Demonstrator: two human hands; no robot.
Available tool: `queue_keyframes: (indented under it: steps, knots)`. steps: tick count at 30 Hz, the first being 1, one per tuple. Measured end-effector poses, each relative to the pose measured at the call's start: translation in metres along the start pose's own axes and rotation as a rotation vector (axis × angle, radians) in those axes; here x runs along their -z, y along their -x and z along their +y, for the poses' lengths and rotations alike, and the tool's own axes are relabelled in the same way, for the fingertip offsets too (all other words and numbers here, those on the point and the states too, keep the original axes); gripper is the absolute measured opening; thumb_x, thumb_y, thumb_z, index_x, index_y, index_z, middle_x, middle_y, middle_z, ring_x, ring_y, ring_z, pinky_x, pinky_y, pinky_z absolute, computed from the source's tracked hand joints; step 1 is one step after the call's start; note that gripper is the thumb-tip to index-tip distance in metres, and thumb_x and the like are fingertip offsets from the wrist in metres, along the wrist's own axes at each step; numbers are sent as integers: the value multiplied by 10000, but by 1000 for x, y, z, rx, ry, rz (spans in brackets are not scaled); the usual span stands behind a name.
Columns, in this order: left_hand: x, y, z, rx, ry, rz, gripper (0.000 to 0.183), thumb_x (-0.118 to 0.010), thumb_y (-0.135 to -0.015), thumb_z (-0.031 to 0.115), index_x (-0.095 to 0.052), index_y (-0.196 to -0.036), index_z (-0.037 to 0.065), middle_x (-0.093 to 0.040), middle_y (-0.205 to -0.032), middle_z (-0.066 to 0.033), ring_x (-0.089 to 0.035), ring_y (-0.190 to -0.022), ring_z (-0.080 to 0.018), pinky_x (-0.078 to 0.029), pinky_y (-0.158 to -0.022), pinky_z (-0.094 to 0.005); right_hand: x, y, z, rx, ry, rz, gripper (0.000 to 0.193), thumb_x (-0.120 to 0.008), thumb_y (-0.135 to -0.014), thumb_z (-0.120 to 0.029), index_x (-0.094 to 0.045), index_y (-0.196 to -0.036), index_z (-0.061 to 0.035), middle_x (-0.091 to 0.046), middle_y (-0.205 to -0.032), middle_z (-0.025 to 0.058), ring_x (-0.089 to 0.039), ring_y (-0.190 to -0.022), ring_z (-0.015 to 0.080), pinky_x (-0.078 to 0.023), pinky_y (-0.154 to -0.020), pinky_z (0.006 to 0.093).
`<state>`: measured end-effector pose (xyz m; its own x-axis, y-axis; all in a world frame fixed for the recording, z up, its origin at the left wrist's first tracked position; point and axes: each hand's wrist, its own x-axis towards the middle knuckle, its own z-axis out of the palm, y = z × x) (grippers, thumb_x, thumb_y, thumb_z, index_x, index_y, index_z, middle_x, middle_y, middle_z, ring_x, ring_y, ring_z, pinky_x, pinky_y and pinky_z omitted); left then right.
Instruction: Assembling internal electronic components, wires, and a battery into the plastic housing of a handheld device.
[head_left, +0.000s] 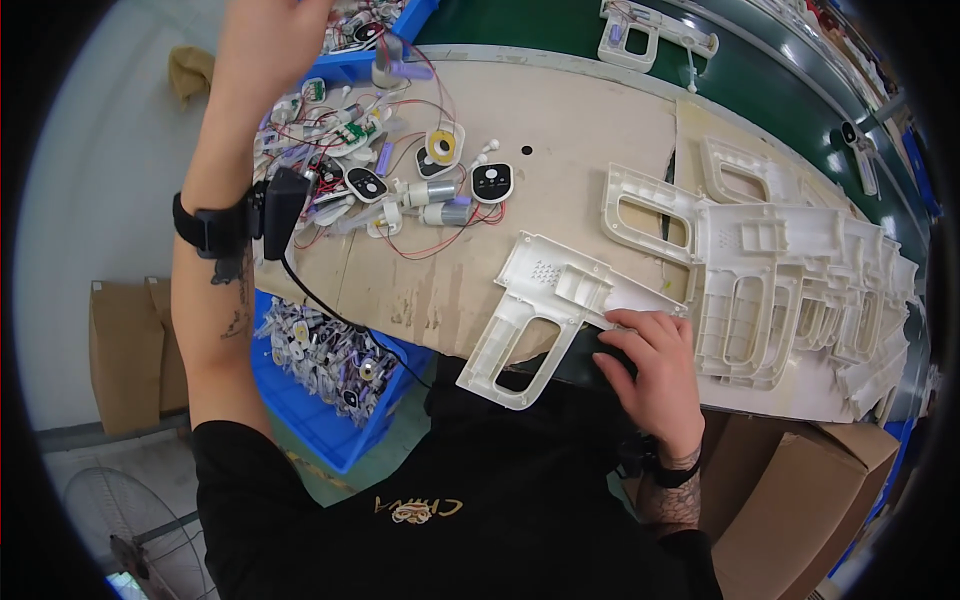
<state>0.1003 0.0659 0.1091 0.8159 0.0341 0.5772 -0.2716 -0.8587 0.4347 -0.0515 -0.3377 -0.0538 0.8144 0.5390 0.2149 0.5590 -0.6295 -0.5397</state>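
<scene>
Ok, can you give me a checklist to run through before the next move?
1. Right hand at the white shell: ok, fingertips at its edge.
2. Shell's inner side up: ok, ribs show.
3. Shell wholly on the table: not ok, its handle loop overhangs the near edge.
4. Wired parts on the table: ok, heaped at left.
5. Left hand holding something: cannot tell, the picture's top edge cuts it off.

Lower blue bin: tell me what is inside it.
Inside the lower blue bin lies a heap of small parts, white, purple, silvery and black. The heap covers whatever lies beneath, so that cannot be seen.
</scene>
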Motion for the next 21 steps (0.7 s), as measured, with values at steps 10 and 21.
queue_keyframes:
  steps: [10, 21]
  knots:
    - [5, -31, 50, -263, 62, 229, 258, -586, -988, 6, -677, -1214, -79, -744, -921, -106, -667, -799, -124, -546, -702, -281, 6, -2, -7, 15, 10, 32, 251, -815, -804, -128, -714, -1028, -79, -695, -1179, 67, -631, -1057, 284, -438, -911, 435]
    - [17, -27, 47, -175, 133, 213, 254, -610, -956, -6, -692, -1187, -73, -757, -935, -130, -679, -775, -136, -543, -699, -281, -80, -221, -109, 181, -515, -109, 394, -702, -927, -317, -679, -1049, 57, -710, -1015, 246, -684, -987, 447, -548, -831, 520]
